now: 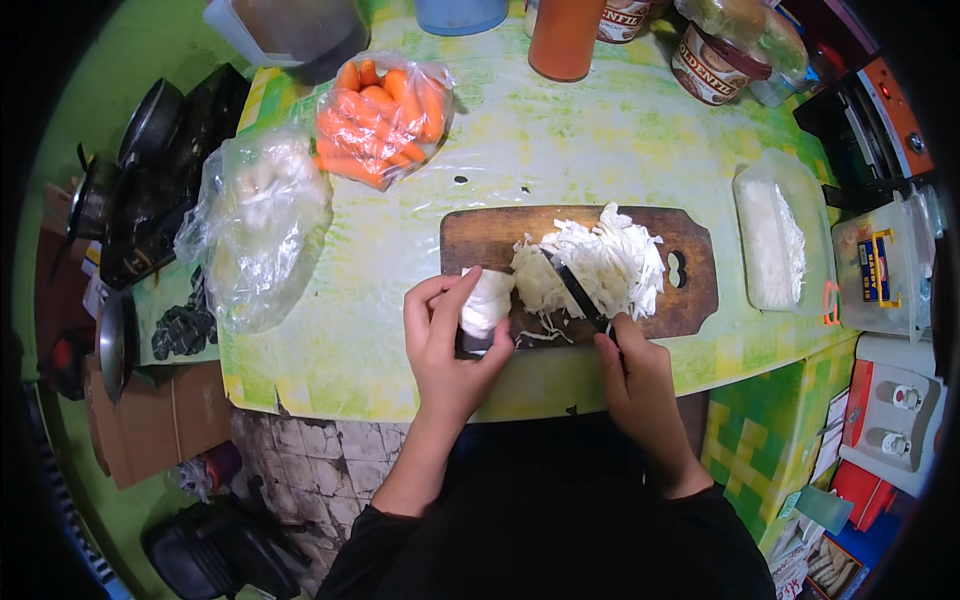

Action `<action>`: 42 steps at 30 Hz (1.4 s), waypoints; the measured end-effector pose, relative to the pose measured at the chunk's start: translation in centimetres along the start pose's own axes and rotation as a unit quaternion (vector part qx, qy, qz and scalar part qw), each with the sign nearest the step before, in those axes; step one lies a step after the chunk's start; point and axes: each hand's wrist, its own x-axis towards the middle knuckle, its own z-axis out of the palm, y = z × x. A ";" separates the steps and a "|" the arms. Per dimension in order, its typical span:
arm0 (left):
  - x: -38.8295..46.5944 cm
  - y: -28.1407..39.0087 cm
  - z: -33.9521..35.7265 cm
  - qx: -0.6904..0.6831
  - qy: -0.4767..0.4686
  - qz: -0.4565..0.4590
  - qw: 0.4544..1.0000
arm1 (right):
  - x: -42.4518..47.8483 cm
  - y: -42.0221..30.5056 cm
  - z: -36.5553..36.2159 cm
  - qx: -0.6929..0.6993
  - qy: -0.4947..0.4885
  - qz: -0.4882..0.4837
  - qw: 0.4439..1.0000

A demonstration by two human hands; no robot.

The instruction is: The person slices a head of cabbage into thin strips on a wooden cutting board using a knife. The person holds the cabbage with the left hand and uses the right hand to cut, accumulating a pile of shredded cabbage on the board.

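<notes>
A wooden cutting board [480, 225] with a handle hole at its right end lies near the table's front edge. My left hand [454, 337] holds a pale chunk of vegetable [486, 304], perhaps cabbage or a white root, over the board's left end. In my right hand [634, 360] is a knife [574, 289] with a dark blade. Its blade slants up and left across a heap of white shreds [622, 259]. A few loose strands lie by the board's front edge. The knife's handle is mostly hidden by my fingers.
A plastic bag of carrots [379, 120] and another clear bag with pale contents [262, 217] lie left. An orange container [566, 37] stands at the back. To the right is a translucent tub of white shreds [780, 240], beside orange-handled scissors [832, 303]. A stove [180, 157] stands far left.
</notes>
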 end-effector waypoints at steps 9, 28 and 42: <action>0.5 -0.1 0.0 -0.024 0.023 0.000 0.999 | 0.4 0.1 0.2 0.008 0.005 -0.007 1.000; -0.4 -1.3 -0.2 -0.207 0.023 -0.062 0.976 | -0.3 -0.4 1.8 -0.170 0.005 0.019 0.985; -0.6 -1.5 0.1 -0.144 0.059 0.010 0.988 | -0.7 -1.2 0.8 -0.011 -0.021 0.002 1.000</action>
